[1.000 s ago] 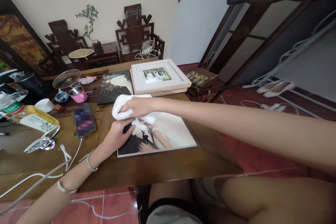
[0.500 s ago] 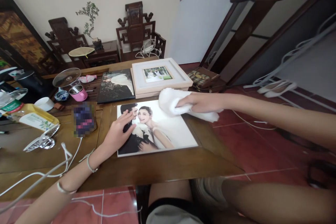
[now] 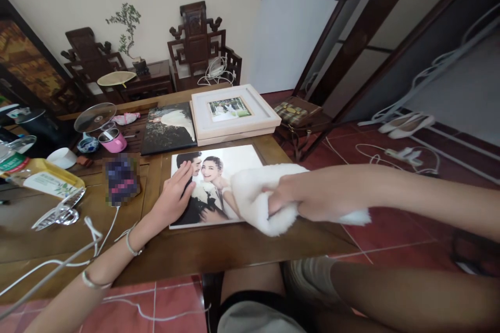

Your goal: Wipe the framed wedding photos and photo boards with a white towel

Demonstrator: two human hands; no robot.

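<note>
"White, fluffy cloth (image 3: 258,192), bunched up in the right hand (image 3: 318,192)?"

"Yes. In the head view that hand is clenched on it, the curled fingers sunk in the folds, though the hand is blurred. The cloth overlaps the right part of the flat, white-edged photo print (image 3: 213,179), and one end shows past the side of the brown wooden bench (image 3: 187,255)."

"And the left grip?"

"The left hand (image 3: 175,195) grasps nothing. Its fingers are nearly straight and close together, thumb a little apart, laid over the print's left side."

"Where is the print?"

"Flat on the bench, nearer the wearer than the dark photo panel (image 3: 166,130) and the pale wooden picture frame (image 3: 238,132)."

"Any writing?"

"The clear plastic bottle of yellow liquid (image 3: 58,174) carries a green-and-red label and a white one with green leaves. Its lettering is too small for me to read. The dark rectangular device (image 3: 121,182) by the white cable (image 3: 112,231) is blurred out, so I can't tell what it shows."
</note>
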